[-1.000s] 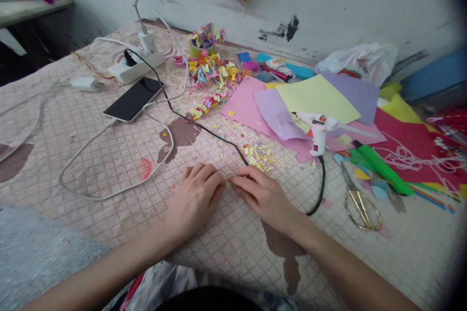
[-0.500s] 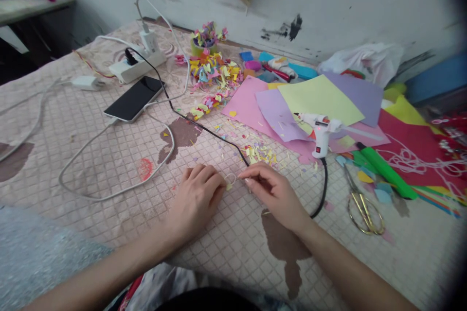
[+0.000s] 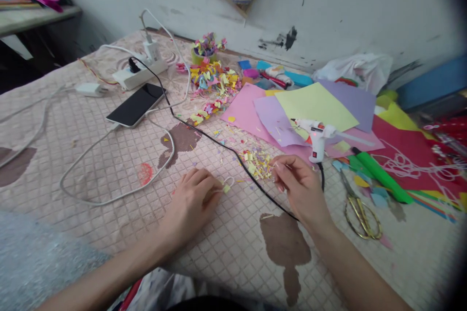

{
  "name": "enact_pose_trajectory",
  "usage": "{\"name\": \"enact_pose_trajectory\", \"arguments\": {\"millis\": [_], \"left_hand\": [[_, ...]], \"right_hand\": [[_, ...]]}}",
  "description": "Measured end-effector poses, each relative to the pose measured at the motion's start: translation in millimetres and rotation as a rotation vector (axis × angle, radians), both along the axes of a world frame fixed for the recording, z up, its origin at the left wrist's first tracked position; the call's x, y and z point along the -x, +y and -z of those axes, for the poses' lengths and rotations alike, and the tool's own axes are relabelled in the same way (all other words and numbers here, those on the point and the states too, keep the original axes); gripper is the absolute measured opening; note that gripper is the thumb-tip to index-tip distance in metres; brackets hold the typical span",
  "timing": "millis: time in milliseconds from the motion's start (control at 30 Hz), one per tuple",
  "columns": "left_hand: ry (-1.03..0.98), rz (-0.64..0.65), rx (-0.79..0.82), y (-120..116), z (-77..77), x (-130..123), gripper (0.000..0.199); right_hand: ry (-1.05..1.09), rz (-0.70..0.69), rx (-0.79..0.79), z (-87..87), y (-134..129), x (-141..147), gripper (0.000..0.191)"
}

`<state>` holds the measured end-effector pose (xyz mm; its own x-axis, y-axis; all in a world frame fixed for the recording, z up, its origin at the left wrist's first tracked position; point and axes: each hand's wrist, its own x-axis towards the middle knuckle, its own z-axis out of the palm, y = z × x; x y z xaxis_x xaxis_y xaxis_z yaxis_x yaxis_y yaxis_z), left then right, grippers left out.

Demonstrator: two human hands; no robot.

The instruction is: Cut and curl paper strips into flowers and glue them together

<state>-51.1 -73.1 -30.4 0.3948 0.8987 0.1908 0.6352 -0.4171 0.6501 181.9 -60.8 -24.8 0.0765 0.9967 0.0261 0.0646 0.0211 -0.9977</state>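
My left hand (image 3: 197, 197) rests on the checked tablecloth, its fingers closed on a small pale yellow paper loop (image 3: 227, 184) that sticks out past the fingertips. My right hand (image 3: 301, 184) is beside the pile of tiny paper scraps (image 3: 257, 163), thumb and fingertips pinched together. Whatever sits between those fingertips is too small to make out. A black cord (image 3: 219, 142) runs between the two hands. Behind my right hand, the white glue gun (image 3: 318, 140) rests near the coloured paper sheets (image 3: 317, 104).
Gold-handled scissors (image 3: 361, 214) and a green tube (image 3: 383, 176) lie at right. A phone (image 3: 136, 105), its white cable and a power strip (image 3: 140, 75) are at left. Colourful paper cutouts (image 3: 215, 75) are heaped at the back, beside a filled round container (image 3: 204, 56).
My right hand has moved right and slightly up, away from the loop, to the scraps. My left hand has stayed nearly in place with the loop. The view has shifted slightly.
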Motion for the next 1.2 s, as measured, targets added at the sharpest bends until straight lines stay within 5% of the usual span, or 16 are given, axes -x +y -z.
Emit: {"name": "enact_pose_trajectory", "arguments": {"millis": [433, 800, 1033, 1200], "left_hand": [[0.047, -0.028, 0.008, -1, -1.6, 2, 0.009], [0.096, -0.021, 0.004, 4, -3.0, -3, 0.011], [0.105, -0.022, 0.009, 3, -2.9, -5, 0.013], [0.132, -0.024, 0.000, 3, -3.3, -5, 0.012]], "right_hand": [[-0.210, -0.103, -0.033, -6.0, -6, 9, 0.009], [-0.140, 0.042, -0.073, -4.4, -5, 1, 0.014], [-0.387, -0.156, -0.141, -7.8, -10, 15, 0.003], [-0.619, -0.389, -0.293, -6.6, -11, 28, 0.013]]}}
